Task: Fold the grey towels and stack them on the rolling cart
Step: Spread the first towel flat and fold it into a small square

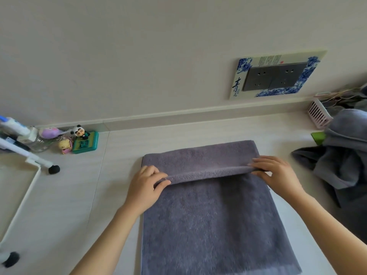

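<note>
Grey towel (214, 211) lies spread flat on the pale worktop (119, 195) in front of us, its near part running down to the bottom edge of the view, while a far band is turned over into a raised fold that crosses it from side to side. Our left hand (147, 187) pinches the left end of that fold, fingers curled over the cloth and the grip clamped on it; our right hand (278, 173) does the same at the right end, fingertips on top and thumb tucked beneath. We judge the cloth to be soft, thick terry: light enough to lift with two pinches, limp so that it sags between our hands, and grippy instead of slippery, with nothing to break. Taking it at the two ends of the fold, as we do now, looks the right hold, since a single middle pinch would let the sides droop. Counting: one towel under our hands, and to the right a heap of grey cloth (341, 155) whose number of towels we cannot tell. On the left stands a white cart frame (21, 205) with two black casters (54, 169) in view, and a few small figurines (79, 138) sit by the wall.
</note>
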Available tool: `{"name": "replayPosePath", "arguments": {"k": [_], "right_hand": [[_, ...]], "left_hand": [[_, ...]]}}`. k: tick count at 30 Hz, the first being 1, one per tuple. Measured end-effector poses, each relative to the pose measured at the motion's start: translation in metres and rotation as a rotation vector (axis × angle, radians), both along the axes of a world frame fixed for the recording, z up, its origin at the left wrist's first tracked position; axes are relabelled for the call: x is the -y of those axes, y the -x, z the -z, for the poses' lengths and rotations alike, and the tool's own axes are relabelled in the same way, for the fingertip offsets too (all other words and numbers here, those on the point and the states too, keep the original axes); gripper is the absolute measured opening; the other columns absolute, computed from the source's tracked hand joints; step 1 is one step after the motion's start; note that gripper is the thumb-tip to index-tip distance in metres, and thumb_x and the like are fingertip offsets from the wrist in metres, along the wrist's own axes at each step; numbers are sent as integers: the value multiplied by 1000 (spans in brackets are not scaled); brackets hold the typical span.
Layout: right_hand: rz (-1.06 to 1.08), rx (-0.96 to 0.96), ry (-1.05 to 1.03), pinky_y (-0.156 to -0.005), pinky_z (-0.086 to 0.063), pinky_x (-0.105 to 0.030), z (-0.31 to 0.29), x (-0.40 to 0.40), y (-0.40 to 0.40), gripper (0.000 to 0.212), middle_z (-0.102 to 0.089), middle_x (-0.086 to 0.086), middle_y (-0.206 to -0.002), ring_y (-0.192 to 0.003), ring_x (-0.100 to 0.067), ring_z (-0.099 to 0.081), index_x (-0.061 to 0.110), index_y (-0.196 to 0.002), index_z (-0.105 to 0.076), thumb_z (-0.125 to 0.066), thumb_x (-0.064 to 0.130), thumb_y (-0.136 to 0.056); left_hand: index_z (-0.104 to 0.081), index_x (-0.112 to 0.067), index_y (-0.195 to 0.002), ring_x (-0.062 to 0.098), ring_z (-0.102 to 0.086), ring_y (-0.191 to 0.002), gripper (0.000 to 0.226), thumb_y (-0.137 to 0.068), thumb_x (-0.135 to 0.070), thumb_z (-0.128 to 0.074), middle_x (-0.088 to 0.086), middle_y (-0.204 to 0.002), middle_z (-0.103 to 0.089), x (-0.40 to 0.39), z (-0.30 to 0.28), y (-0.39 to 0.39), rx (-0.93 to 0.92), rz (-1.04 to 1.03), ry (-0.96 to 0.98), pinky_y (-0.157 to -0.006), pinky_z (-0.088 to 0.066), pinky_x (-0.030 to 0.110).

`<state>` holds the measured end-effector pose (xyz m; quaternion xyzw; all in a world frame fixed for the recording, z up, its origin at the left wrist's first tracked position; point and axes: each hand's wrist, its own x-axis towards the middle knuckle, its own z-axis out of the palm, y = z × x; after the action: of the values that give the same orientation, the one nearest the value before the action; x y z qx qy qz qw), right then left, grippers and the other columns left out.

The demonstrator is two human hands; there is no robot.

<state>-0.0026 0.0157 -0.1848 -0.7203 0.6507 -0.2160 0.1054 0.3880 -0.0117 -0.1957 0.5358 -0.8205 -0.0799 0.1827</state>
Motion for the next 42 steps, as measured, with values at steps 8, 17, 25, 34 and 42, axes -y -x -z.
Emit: {"name": "replayPosePath", "arguments": {"k": [8,17,25,34,42], "right_hand": [[28,-107,-190,-86,-47,-50,58,-39,-1,29,-66,-12,-116,-102,-41,-61,29,-97,-75,-80,31,-69],[160,-114,-56,-91,-36,-38,50,-27,-50,43,-69,-4,-111,-102,-31,-62,26,-86,-77,-43,53,-81],[-28,-70,-182,-115,-12,-38,57,43,-123,57,-28,-6,-152,-142,-25,-24,23,-142,-40,-19,42,-93],[312,-233,-290,-114,-3,-52,79,59,-65,67,-14,-2,-158,-145,-32,-7,38,-148,-19,-14,65,-86],[349,-219,-398,-114,-6,-52,69,58,-58,70,-7,-10,-158,-142,-41,-10,35,-149,-17,-13,64,-85]], "left_hand": [[-72,-31,-104,8,-42,-83,34,-79,-46,-54,-10,-93,-51,-46,59,-5,-78,-34,-135,-76,-39,31],[-71,-17,-87,19,-54,-95,27,-83,-31,-49,4,-100,-62,-32,44,49,-171,-81,-14,-86,-41,30],[-22,-16,-150,27,-7,-146,71,-86,-41,-3,9,-158,-11,26,39,125,206,-112,-280,-116,4,45],[-8,-34,-150,32,1,-146,71,-84,-62,-5,4,-160,-6,37,66,72,334,-487,-330,-111,3,60],[-3,-32,-151,32,11,-145,73,-85,-63,-7,9,-159,7,46,54,67,268,-513,-469,-112,4,61]]}}
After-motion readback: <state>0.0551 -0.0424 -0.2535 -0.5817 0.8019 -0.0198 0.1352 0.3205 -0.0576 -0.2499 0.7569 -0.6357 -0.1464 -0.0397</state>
